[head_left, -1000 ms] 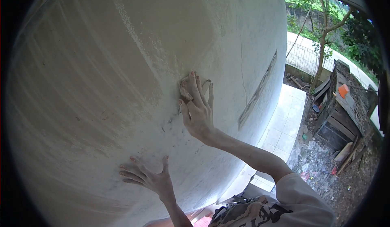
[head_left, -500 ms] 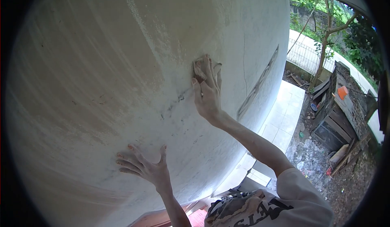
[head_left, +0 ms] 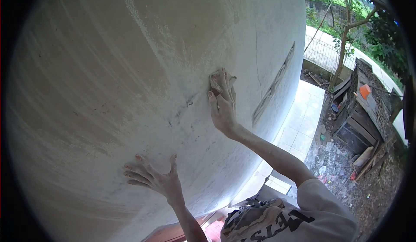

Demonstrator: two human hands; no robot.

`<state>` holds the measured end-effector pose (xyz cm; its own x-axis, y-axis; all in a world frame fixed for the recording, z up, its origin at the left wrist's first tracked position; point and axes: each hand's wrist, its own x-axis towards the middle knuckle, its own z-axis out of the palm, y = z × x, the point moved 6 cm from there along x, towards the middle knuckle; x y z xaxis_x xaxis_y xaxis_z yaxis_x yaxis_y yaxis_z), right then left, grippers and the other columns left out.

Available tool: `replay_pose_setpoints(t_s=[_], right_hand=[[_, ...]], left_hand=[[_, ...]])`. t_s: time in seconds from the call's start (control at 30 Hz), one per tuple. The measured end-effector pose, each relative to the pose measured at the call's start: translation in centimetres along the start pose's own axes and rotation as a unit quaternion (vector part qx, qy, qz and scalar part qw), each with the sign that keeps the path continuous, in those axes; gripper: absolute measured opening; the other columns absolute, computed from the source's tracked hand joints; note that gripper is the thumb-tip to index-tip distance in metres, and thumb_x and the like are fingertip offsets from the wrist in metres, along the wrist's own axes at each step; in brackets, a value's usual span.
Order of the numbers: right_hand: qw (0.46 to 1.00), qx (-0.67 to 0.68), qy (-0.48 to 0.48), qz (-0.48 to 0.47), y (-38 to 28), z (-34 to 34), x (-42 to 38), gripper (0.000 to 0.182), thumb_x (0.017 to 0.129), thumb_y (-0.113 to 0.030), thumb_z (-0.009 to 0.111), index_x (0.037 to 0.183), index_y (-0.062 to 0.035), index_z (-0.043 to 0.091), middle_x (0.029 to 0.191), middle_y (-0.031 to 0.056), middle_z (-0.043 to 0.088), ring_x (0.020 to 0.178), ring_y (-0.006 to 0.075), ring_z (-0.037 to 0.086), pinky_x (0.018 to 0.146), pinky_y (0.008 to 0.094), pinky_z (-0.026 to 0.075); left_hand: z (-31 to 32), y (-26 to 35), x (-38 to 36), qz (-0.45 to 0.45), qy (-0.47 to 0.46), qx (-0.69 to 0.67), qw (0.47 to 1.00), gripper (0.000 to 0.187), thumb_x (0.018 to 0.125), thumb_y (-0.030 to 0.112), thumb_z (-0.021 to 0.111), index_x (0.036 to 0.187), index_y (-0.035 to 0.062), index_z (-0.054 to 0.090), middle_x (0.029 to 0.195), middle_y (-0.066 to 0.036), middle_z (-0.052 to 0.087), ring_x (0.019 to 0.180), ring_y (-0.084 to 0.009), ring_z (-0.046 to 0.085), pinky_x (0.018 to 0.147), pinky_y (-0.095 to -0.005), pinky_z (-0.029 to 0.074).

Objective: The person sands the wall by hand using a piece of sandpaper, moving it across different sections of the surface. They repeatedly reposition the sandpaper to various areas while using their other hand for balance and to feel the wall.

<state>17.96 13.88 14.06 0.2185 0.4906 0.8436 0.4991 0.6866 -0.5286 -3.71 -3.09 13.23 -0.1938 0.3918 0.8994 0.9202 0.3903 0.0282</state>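
A large pale wall (head_left: 195, 151), with whitish patches, brownish streaks and small dark scuffs, fills most of the view. My right hand (head_left: 224, 110) presses a worn, folded piece of sandpaper (head_left: 215, 85) against it, under the fingers. Part of the sheet sticks out on both sides of the fingers; the rest is hidden beneath them. Lower and to the left, my left hand (head_left: 159, 180) rests flat on the wall, fingers spread and nothing in it. Dust coats both hands.
A long dark-edged groove (head_left: 274, 85) runs slantwise on the wall, right of my right hand. Below lies a white tiled ledge (head_left: 299, 116). Beyond it are littered ground, a small wooden shed (head_left: 357, 125) with an orange container (head_left: 365, 91) on top, and a tree (head_left: 343, 51).
My right hand has slid a little down the wall with the sandpaper. My left hand stays spread in nearly the same place. The view has shifted slightly.
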Motion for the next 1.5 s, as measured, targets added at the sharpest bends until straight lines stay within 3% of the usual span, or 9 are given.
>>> replay_pose_setpoints(t_s=[0.07, 0.23, 0.37, 0.57, 0.77, 0.9, 1.13, 1.33, 1.5], right_hand=[[0.996, -0.058, -0.046, -0.046, 0.6, -0.5, 0.1, 0.028, 0.088, -0.014, 0.042, 0.106, 0.0050, 0.055, 0.141, 0.0126, 0.019, 0.130, 0.0293, 0.019, 0.103, 0.0472, 0.016], [0.936, 0.186, 0.039, 0.297, 9.1, -2.2, 8.8, 0.035, 0.090, -0.017, 0.035, 0.102, 0.0086, 0.055, 0.137, 0.0162, 0.028, 0.128, 0.0306, 0.023, 0.101, 0.0360, 0.023], [0.978, 0.086, 0.107, 0.160, 3.3, -1.5, 4.8, 0.036, 0.090, -0.017, 0.037, 0.110, 0.0108, 0.050, 0.139, 0.0170, 0.023, 0.128, 0.0318, 0.023, 0.101, 0.0388, 0.022], [0.992, -0.027, -0.120, 0.017, 0.0, 1.0, -6.5, 0.036, 0.089, -0.018, 0.043, 0.117, 0.0043, 0.048, 0.142, 0.0138, 0.015, 0.131, 0.0309, 0.014, 0.103, 0.0492, 0.013], [0.959, 0.188, 0.045, 0.207, 2.3, -0.8, 3.4, 0.040, 0.092, -0.020, 0.032, 0.120, 0.0063, 0.043, 0.141, 0.0171, 0.018, 0.129, 0.0290, 0.019, 0.104, 0.0338, 0.019], [0.978, 0.158, 0.051, 0.130, -1.2, 1.9, -2.2, 0.038, 0.090, -0.016, 0.039, 0.121, 0.0053, 0.042, 0.141, 0.0185, 0.017, 0.131, 0.0324, 0.014, 0.104, 0.0413, 0.015], [0.979, -0.006, -0.199, -0.037, -4.4, 4.3, -15.9, 0.038, 0.082, -0.013, 0.052, 0.119, -0.0078, 0.047, 0.139, 0.0173, 0.022, 0.130, 0.0342, 0.017, 0.099, 0.0596, 0.009], [0.974, 0.174, -0.003, 0.144, -3.1, 2.7, -3.5, 0.040, 0.088, -0.014, 0.043, 0.124, 0.0029, 0.040, 0.140, 0.0205, 0.016, 0.130, 0.0357, 0.014, 0.103, 0.0440, 0.015], [0.991, 0.101, -0.082, 0.023, -5.5, 4.9, -10.2, 0.039, 0.088, -0.013, 0.042, 0.123, 0.0057, 0.040, 0.141, 0.0210, 0.015, 0.130, 0.0368, 0.014, 0.102, 0.0485, 0.014]], left_hand=[[-0.2, 0.1, 0.0, -0.004, -0.009, -0.001, 1.000, 0.100, 0.060, 0.065, 0.062, 0.136, 0.0121, 0.023, 0.141, -0.021, 0.010, 0.130, -0.0397, 0.004, 0.100, -0.0597, 0.008], [0.1, 0.0, -0.1, -0.004, -0.010, 0.007, 1.000, 0.099, 0.061, 0.066, 0.060, 0.135, 0.0116, 0.025, 0.141, -0.022, 0.010, 0.130, -0.0405, 0.004, 0.099, -0.0611, 0.008], [0.3, -0.1, -0.2, -0.003, -0.002, 0.009, 1.000, 0.097, 0.061, 0.069, 0.056, 0.134, 0.0122, 0.027, 0.140, -0.022, 0.010, 0.130, -0.0405, 0.004, 0.099, -0.0622, 0.008], [0.2, 0.1, -0.5, -0.001, -0.016, 0.005, 1.000, 0.097, 0.061, 0.062, 0.063, 0.135, 0.0117, 0.025, 0.141, -0.021, 0.010, 0.130, -0.0390, 0.005, 0.101, -0.0592, 0.009], [1.1, -0.8, -2.3, -0.004, -0.051, -0.006, 0.999, 0.092, 0.065, 0.064, 0.059, 0.135, 0.0140, 0.025, 0.142, -0.018, 0.009, 0.130, -0.0388, 0.005, 0.101, -0.0598, 0.011], [1.6, -1.2, -3.5, -0.012, -0.065, -0.014, 0.998, 0.089, 0.066, 0.061, 0.060, 0.135, 0.0151, 0.026, 0.143, -0.016, 0.007, 0.131, -0.0365, 0.003, 0.102, -0.0583, 0.011], [2.1, -1.8, -4.8, -0.005, -0.066, -0.029, 0.997, 0.084, 0.069, 0.057, 0.061, 0.134, 0.0156, 0.028, 0.143, -0.015, 0.008, 0.132, -0.0342, 0.001, 0.102, -0.0572, 0.010], [2.2, -2.7, -6.4, 0.015, -0.094, -0.016, 0.995, 0.082, 0.071, 0.048, 0.064, 0.134, 0.0127, 0.027, 0.142, -0.018, 0.011, 0.131, -0.0377, 0.004, 0.103, -0.0550, 0.009], [2.3, -2.7, -6.6, 0.012, -0.095, -0.030, 0.995, 0.078, 0.072, 0.045, 0.064, 0.134, 0.0127, 0.028, 0.142, -0.018, 0.010, 0.131, -0.0365, 0.003, 0.103, -0.0544, 0.008]])
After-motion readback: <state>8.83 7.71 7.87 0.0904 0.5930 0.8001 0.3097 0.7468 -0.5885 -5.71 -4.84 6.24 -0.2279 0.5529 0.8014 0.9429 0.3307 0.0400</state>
